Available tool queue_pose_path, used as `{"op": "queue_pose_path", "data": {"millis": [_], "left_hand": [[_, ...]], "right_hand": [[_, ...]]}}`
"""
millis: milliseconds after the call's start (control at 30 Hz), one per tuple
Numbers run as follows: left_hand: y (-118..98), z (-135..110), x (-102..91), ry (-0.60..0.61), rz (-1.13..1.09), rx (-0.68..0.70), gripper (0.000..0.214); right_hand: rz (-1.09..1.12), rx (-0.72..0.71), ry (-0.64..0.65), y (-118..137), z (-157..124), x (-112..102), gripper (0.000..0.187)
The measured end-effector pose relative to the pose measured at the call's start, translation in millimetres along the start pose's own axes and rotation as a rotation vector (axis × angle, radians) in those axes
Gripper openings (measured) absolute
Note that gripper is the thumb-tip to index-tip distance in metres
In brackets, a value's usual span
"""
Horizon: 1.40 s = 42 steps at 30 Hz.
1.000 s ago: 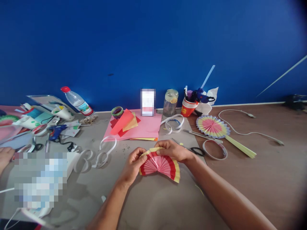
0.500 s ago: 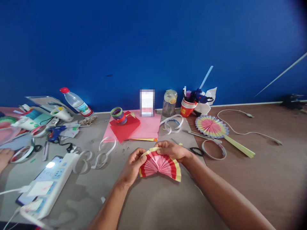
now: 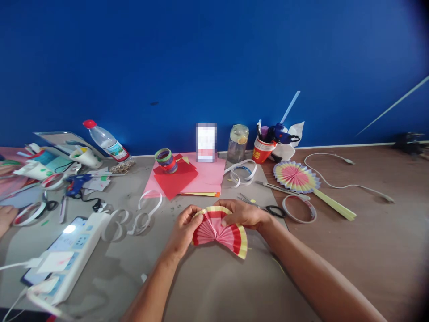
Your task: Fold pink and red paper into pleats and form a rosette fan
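A pleated paper fan (image 3: 219,230) in pink, with red and yellow bands along its curved edge, is spread into roughly a half circle above the grey mat. My left hand (image 3: 187,226) pinches its left side between thumb and fingers. On the upper right part, my right hand (image 3: 243,213) grips the pleats, its thumb on the front face and its fingers behind, mostly hidden. Just beyond the right hand lie scissors (image 3: 275,211), partly covered by it. A finished round pleated fan (image 3: 295,176) with a pale yellow handle rests to the right.
Behind the hands lie pink paper sheets (image 3: 209,176) and red paper (image 3: 176,179), with a tape roll (image 3: 299,209) to the right. A power strip (image 3: 77,255) and a lit phone (image 3: 62,246) occupy the left. Another person's hand (image 3: 6,219) shows at the left edge.
The paper fan has shifted slightly left and tilted. My right thumb has slid from the yellow edge down onto the pink pleats. My left hand keeps its pinch.
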<state>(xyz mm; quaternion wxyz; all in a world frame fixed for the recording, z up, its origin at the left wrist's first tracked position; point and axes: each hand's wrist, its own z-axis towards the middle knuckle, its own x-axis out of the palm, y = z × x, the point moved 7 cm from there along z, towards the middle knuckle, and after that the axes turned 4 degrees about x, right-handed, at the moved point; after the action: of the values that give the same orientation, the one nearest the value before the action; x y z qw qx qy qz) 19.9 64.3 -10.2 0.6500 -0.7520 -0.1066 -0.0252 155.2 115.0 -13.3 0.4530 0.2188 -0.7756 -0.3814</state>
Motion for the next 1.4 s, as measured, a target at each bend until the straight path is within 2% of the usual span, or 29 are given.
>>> {"op": "queue_pose_path", "data": {"millis": [133,333,467,567,733,1133,1300,1400], "left_hand": [[1,-2,0.7,0.02,-0.037,-0.04,0.027],[-2,-3,5.4,0.078,-0.133,-0.069,0.031],[-5,-2,11.3,0.173,-0.108,-0.08,0.052],[-5,-1,12.3,0.208,0.024,-0.096,0.043],[-5,-2,6.5,0.148,0.139,-0.113,0.031],[-6,-5,11.5,0.217,0.095,-0.148,0.026],[-6,-6,13.2,0.218,0.175,-0.128,0.023],[-9,-3,10.8,0.182,0.328,-0.05,0.018]], "right_hand": [[-0.07,-0.019,0.012,2,-1,1,0.04],[-0.103,-0.037,0.01,6,-3,2,0.044],[-0.244,-0.074,-0.051,9,-3,2,0.039],[-0.343,-0.086,-0.077,10,-2,3,0.038],[-0.517,-0.121,-0.145,16,-3,1,0.036],[-0.192,-0.04,0.016,5,1,3,0.044],[-0.258,-0.039,0.008,8,-1,1,0.046],[-0.311,-0.032,-0.002,13,-4,-1,0.067]]}}
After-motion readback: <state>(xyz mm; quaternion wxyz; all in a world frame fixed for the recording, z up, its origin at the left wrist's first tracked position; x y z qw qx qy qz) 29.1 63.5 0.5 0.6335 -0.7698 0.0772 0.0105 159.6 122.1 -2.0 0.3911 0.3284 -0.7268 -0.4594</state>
